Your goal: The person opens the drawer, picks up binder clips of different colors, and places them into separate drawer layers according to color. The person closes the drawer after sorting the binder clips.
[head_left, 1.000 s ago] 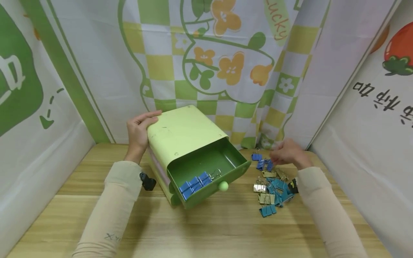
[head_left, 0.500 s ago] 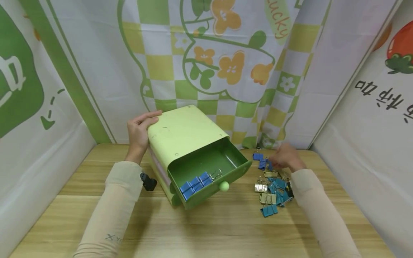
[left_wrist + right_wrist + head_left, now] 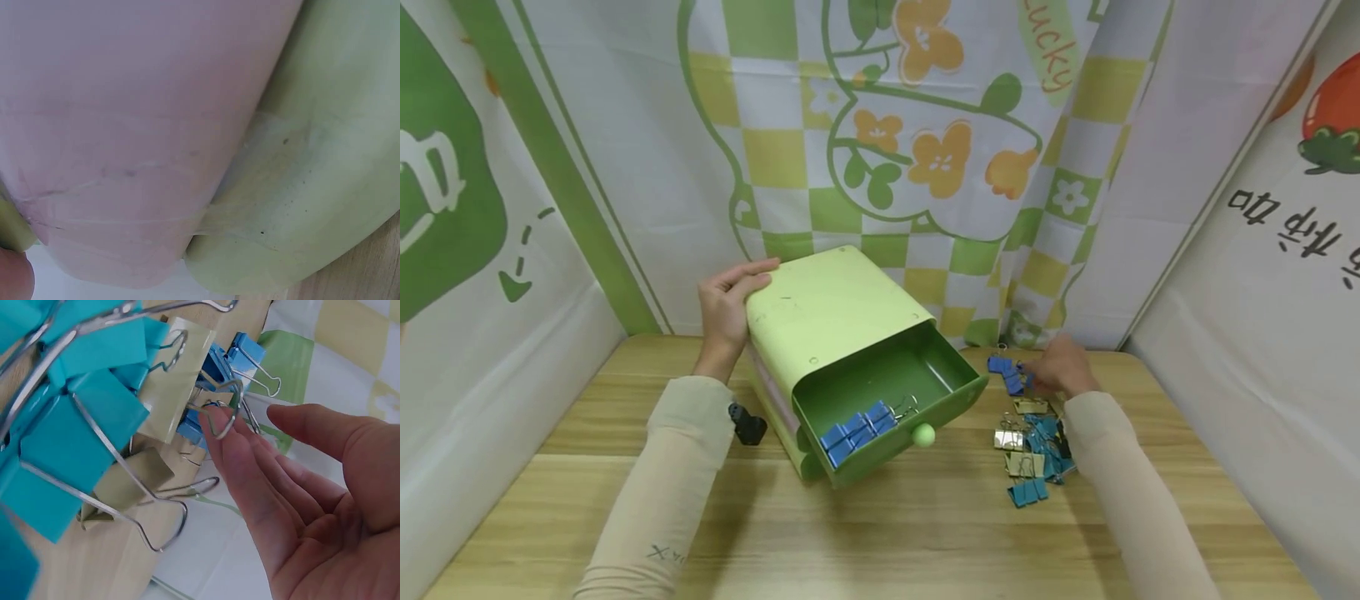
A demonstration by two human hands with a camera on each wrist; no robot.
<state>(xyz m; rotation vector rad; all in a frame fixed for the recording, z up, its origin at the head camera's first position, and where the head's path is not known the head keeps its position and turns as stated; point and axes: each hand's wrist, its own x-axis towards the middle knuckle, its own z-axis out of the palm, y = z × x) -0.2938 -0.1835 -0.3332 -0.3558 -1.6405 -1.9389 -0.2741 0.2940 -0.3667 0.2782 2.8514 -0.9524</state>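
A light green drawer box sits on the wooden table, its green top drawer pulled out. Several blue binder clips lie in a row along the drawer's front left. My left hand holds the box at its rear left corner; in the left wrist view only a fingertip shows against it. My right hand is at loose blue binder clips at the table's back. In the right wrist view its thumb and index finger stand apart, fingertips near the clips' wire handles.
Loose teal binder clips, cream ones and a silver one lie in front of my right hand. A small black object is near my left wrist. A printed curtain hangs behind the table.
My right hand has shifted slightly leftward and nearer the blue clips. One loose blue clip has moved close against another. My left hand and the drawer box stay put.
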